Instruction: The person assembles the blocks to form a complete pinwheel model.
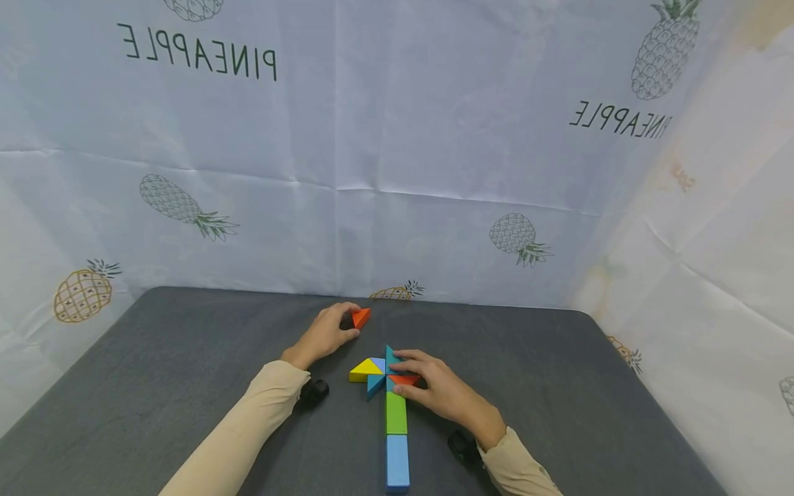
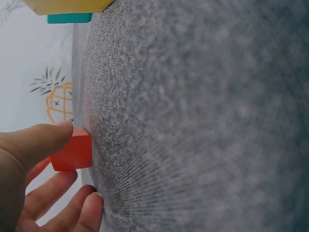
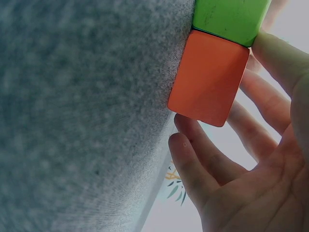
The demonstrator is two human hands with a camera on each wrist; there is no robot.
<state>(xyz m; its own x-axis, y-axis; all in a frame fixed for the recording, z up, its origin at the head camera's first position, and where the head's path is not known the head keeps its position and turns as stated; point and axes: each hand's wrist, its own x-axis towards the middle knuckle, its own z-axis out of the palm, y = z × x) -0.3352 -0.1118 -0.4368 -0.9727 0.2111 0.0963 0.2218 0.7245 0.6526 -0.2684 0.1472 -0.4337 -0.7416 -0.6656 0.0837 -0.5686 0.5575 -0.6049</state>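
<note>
My left hand (image 1: pixel 325 334) pinches an orange triangular block (image 1: pixel 362 317) between thumb and fingers, low over the table; the left wrist view shows this orange block (image 2: pixel 75 152) from its end. My right hand (image 1: pixel 445 387) spreads across the right part of a pinwheel of triangular blocks, its fingertips on or beside the teal triangle (image 1: pixel 390 356) and its thumb near the top of the green block (image 1: pixel 396 413). Between thumb and fingers lies a red-orange triangular block (image 1: pixel 403 379). The pinwheel also has yellow (image 1: pixel 366 370), lavender (image 1: pixel 379 362) and blue (image 1: pixel 375 384) triangles.
A light blue block (image 1: pixel 398 463) continues the stem below the green one. The dark grey table (image 1: pixel 205 372) ends at a hanging pineapple-print cloth (image 1: pixel 397 138). Black wrist devices (image 1: pixel 314 392) sit below both wrists.
</note>
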